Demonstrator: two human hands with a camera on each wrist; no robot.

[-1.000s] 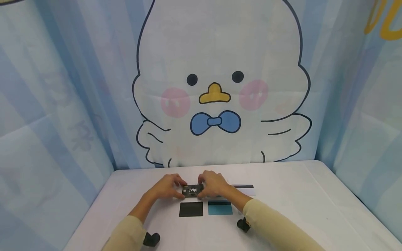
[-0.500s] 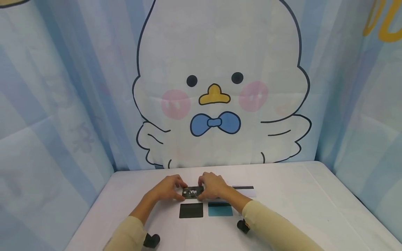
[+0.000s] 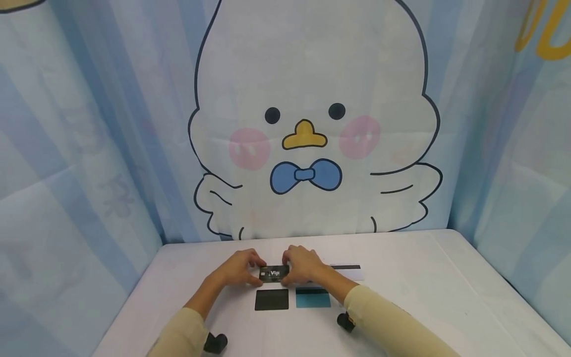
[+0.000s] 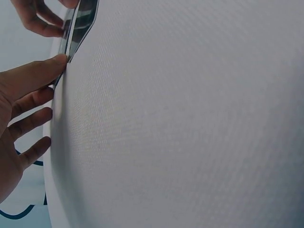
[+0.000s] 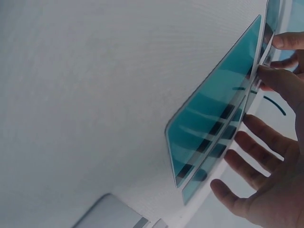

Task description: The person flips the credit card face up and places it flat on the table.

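Observation:
A black bank-type card printed "Vip" point(image 3: 274, 274) is between my two hands at the back of the white table. My left hand point(image 3: 238, 267) holds its left edge between thumb and fingers. At its right edge, the thumb and fingertips of my right hand point(image 3: 304, 264) grip the card and cover that end. In the left wrist view, the left thumb point(image 4: 57, 61) presses at the card's near corner, the other fingers spread. Seen from the right wrist, a teal card point(image 5: 209, 114) with a dark stripe lies just beside the right thumb.
A plain black card point(image 3: 271, 300) lies in front of the Vip card. Beyond the right wrist sits a white card with a dark stripe point(image 3: 350, 274), partly hidden. Black wrist-camera mounts point(image 3: 216, 342) hang by both sleeves. Curtains with a cartoon bird point(image 3: 308, 198) enclose the table point(image 3: 424, 297).
Both hands keep their places on the Vip card. Only the head view has shifted very slightly since a second ago.

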